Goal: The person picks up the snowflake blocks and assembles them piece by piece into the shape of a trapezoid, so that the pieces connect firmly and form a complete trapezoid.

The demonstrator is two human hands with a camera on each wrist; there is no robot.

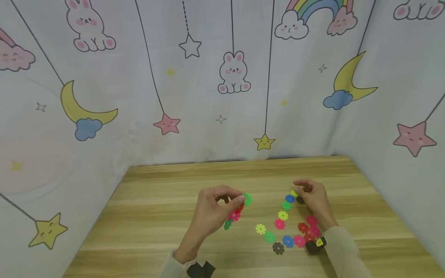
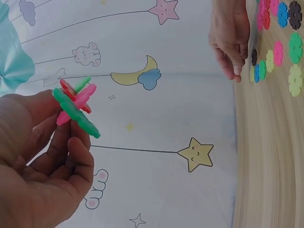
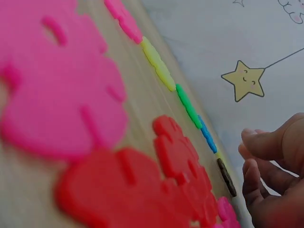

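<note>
My left hand [image 1: 215, 210] is raised and pinches a small cluster of interlocked plastic snowflake discs [image 2: 76, 108] between thumb and fingers. Green, red and pink discs cross one another in that cluster, and a light green disc [image 1: 247, 199] sits at its far end. My right hand [image 1: 315, 199] hovers at the far end of the loose discs, its fingers loosely bent with nothing seen between them. Nearest to it lie a yellow disc [image 1: 293, 192] and a dark brown disc [image 3: 226, 177]. The right fingertips appear just above the table in the left wrist view.
Loose discs curve across the wooden table [image 1: 156, 231], among them a blue disc [image 1: 288, 241], a green disc [image 1: 269, 236] and a brown disc [image 1: 278, 248]. Red discs [image 1: 303, 227] and pink ones lie by the right wrist. A printed curtain [image 1: 139, 85] stands behind the table.
</note>
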